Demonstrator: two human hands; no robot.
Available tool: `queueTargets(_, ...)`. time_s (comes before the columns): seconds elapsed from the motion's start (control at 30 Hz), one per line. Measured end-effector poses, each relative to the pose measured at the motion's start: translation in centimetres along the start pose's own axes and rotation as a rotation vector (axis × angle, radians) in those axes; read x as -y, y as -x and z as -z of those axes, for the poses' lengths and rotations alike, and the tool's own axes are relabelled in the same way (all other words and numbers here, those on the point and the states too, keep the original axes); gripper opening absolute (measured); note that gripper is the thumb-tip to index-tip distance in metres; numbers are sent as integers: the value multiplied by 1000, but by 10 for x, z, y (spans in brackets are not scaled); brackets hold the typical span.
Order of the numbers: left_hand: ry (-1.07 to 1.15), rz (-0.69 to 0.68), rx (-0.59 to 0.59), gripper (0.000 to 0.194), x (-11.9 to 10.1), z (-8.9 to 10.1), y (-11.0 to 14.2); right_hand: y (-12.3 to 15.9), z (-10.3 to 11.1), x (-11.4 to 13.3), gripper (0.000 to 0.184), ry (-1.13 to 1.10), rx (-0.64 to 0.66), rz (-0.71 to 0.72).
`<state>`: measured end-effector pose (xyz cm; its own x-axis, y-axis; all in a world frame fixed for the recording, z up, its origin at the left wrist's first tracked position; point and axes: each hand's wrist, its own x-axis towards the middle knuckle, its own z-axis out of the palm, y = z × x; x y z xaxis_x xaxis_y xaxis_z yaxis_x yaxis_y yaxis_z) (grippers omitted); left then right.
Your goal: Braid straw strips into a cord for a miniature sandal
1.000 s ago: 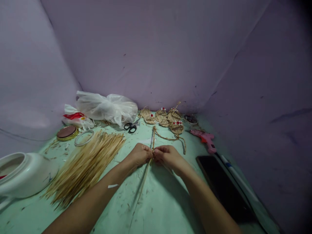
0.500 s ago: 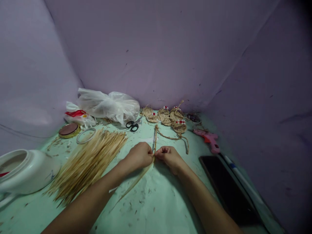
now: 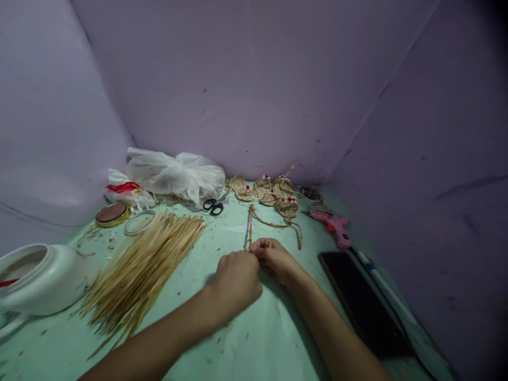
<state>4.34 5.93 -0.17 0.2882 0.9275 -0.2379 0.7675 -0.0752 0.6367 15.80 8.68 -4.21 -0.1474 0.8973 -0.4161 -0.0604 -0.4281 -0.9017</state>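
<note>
A thin braided straw cord (image 3: pixel 250 227) runs up the middle of the green table surface, then bends right and loops down to a loose end. My right hand (image 3: pixel 274 257) pinches its near end between thumb and fingertips. Right beside it, my left hand (image 3: pixel 238 280) is closed in a fist, its back toward me, hiding the strands at the end of the cord. Left of my hands lies a bundle of dry straw strips (image 3: pixel 148 275). Beyond the cord rest several woven straw pieces (image 3: pixel 265 191) with red and white beads.
Black-handled scissors (image 3: pixel 215 205) lie near a white plastic bag (image 3: pixel 178 177). At left are a white ceramic pot (image 3: pixel 59 280), a round tin (image 3: pixel 111 214) and a ring (image 3: pixel 139 222). At right are a pink glue gun (image 3: pixel 335 226), a dark phone (image 3: pixel 363 304) and a white pen-like stick (image 3: pixel 384 286).
My left hand has moved nearer and slightly right, turning so its back covers the strand that trailed toward me. My right hand keeps its pinch. The view has shifted slightly.
</note>
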Motion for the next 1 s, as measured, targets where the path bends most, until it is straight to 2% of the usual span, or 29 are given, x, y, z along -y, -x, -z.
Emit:
queueTargets(0.07, -36, -5, -114, 18, 4, 16, -11, 1, 1, 3, 4, -6, 24, 1)
queueTargets(0.1, 32, 26, -177, 20, 7, 22, -17, 2, 2, 4, 4, -7, 42, 0)
queueTargets(0.13, 163, 81, -184, 20, 9, 26, -23, 3, 2, 5, 4, -10, 62, -2)
queueTargets(0.2, 448, 224, -42, 20, 14, 27, -32, 4, 4, 7, 6, -38, 98, -10)
queueTargets(0.23, 577, 285, 74, 19, 16, 25, -36, 4, 4, 8, 7, -58, 114, -13)
queueTargets(0.33, 854, 375, 374, 16, 23, 15, -42, 4, 5, 8, 8, -89, 139, -12)
queueTargets(0.43, 1014, 379, 476, 13, 31, 10, -46, 3, 6, 7, 7, -91, 131, -4)
queueTargets(0.57, 1021, 345, 433, 8, 36, 9, -49, 2, 7, 8, 8, -130, 108, -19)
queueTargets(0.8, 784, 284, 275, 8, 33, 7, -46, 3, 8, 7, 13, -123, 111, -43)
queueTargets(1.0, 688, 231, 268, 10, 30, 10, -45, 3, 6, 10, 10, -44, 63, 29)
